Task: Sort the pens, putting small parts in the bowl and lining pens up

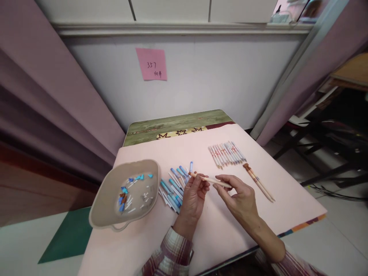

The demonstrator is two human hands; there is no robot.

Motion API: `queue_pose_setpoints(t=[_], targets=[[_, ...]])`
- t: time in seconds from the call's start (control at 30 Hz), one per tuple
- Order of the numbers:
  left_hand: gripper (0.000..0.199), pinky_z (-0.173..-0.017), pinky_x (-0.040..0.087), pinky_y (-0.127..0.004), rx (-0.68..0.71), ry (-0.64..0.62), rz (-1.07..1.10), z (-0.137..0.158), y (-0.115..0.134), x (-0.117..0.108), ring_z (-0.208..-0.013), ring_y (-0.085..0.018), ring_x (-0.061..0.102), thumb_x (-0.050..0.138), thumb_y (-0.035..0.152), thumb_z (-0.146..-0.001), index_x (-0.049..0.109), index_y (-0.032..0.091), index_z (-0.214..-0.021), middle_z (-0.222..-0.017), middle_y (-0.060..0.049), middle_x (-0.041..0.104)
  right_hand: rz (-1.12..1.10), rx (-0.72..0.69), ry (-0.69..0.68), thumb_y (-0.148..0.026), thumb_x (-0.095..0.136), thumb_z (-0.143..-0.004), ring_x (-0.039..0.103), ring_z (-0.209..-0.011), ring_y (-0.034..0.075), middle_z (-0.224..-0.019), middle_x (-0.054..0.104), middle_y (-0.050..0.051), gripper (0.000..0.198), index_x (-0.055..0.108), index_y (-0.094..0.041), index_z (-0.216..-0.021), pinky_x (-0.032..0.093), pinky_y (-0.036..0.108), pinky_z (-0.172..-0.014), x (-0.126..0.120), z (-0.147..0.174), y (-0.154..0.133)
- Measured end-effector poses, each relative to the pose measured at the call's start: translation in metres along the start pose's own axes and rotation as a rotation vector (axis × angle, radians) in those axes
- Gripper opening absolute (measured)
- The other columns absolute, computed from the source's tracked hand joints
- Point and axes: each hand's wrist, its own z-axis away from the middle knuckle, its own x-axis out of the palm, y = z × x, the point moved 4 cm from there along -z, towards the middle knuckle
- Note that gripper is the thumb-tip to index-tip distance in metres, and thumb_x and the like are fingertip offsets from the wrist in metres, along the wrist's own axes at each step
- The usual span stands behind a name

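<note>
Between my two hands is a cream pen with a brown top, held slantwise above the pink table cover. My left hand pinches it close to the brown end. The fingers of my right hand are closed round its other end. Just left of my left hand lies a loose pile of blue and white pen parts. Right of my right hand, a couple of similar cream pens with brown tops lie side by side. Behind them is a row of several whitish pens.
A beige basket at the left holds small blue, brown and white pieces. The pink table cover stops short of the green wood-patterned back strip. A pink note is stuck to the wall. Curtains hang on both sides.
</note>
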Motion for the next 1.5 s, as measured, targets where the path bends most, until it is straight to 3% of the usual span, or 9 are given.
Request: queue_pose_setpoints(t=[0.33, 0.7, 0.83, 1.13, 1.3, 1.43, 1.5], targets=[[0.018, -0.059, 0.050, -0.017, -0.025, 0.055, 0.066, -0.004, -0.002, -0.008, -0.064, -0.008, 0.064, 0.080, 0.020, -0.067, 0.068, 0.012, -0.078, -0.076, -0.002, 0.070, 0.068, -0.149, 0.034, -0.026, 0.061, -0.087, 0.066, -0.071, 0.016, -0.079, 0.070, 0.002, 0.005, 0.064, -0.022, -0.087, 0.051, 0.026, -0.066, 0.005, 0.006, -0.010], [0.022, -0.053, 0.047, -0.018, -0.031, -0.011, -0.013, -0.001, -0.003, -0.003, -0.058, -0.007, 0.061, 0.082, 0.023, -0.065, 0.069, 0.013, -0.080, -0.073, 0.000, 0.068, 0.089, -0.126, 0.067, -0.028, 0.061, -0.087, 0.065, -0.068, 0.015, -0.076, 0.070, 0.002, 0.008, 0.064, -0.021, -0.085, 0.049, 0.024, -0.062, 0.002, 0.005, -0.005], [0.023, -0.050, 0.046, -0.017, -0.035, 0.003, -0.056, -0.001, -0.002, -0.005, -0.065, -0.009, 0.063, 0.082, 0.026, -0.066, 0.069, 0.014, -0.082, -0.079, -0.002, 0.070, 0.131, -0.146, 0.062, -0.030, 0.062, -0.086, 0.062, -0.059, 0.013, -0.070, 0.069, 0.001, 0.011, 0.065, -0.020, -0.083, 0.045, 0.022, -0.058, 0.002, 0.007, -0.006], [0.018, -0.050, 0.044, -0.018, 0.042, -0.077, -0.177, 0.000, -0.001, -0.001, -0.059, -0.008, 0.060, 0.077, 0.028, -0.071, 0.069, 0.013, -0.079, -0.077, -0.003, 0.070, 0.254, -0.056, -0.053, -0.042, 0.047, -0.095, 0.056, -0.046, 0.010, -0.051, 0.061, 0.000, 0.044, 0.065, -0.019, -0.062, 0.033, 0.022, -0.049, 0.006, 0.008, 0.002], [0.019, -0.049, 0.041, -0.017, 0.076, -0.002, -0.196, -0.005, -0.001, -0.010, -0.059, -0.008, 0.059, 0.078, 0.027, -0.070, 0.069, 0.013, -0.080, -0.076, -0.003, 0.070, 0.219, 0.052, -0.140, -0.046, 0.059, -0.085, 0.062, -0.054, 0.013, -0.070, 0.070, 0.000, 0.030, 0.065, -0.021, -0.099, 0.038, 0.022, -0.053, 0.007, 0.007, 0.001], [0.022, -0.048, 0.040, -0.018, 0.069, 0.017, -0.215, -0.005, -0.001, -0.010, -0.058, -0.008, 0.059, 0.079, 0.028, -0.069, 0.069, 0.013, -0.081, -0.076, -0.004, 0.069, 0.241, 0.085, -0.152, -0.040, 0.061, -0.083, 0.060, -0.054, 0.012, -0.067, 0.067, -0.002, 0.019, 0.062, -0.021, -0.084, 0.037, 0.021, -0.054, 0.007, 0.008, 0.004], [0.021, -0.047, 0.039, -0.018, 0.065, 0.001, -0.230, -0.004, 0.000, -0.007, -0.057, -0.007, 0.058, 0.078, 0.029, -0.070, 0.069, 0.013, -0.080, -0.077, -0.004, 0.070, 0.255, 0.103, -0.183, -0.043, 0.055, -0.088, 0.058, -0.051, 0.013, -0.061, 0.065, -0.002, 0.026, 0.063, -0.021, -0.076, 0.034, 0.022, -0.051, 0.008, 0.008, 0.006]])
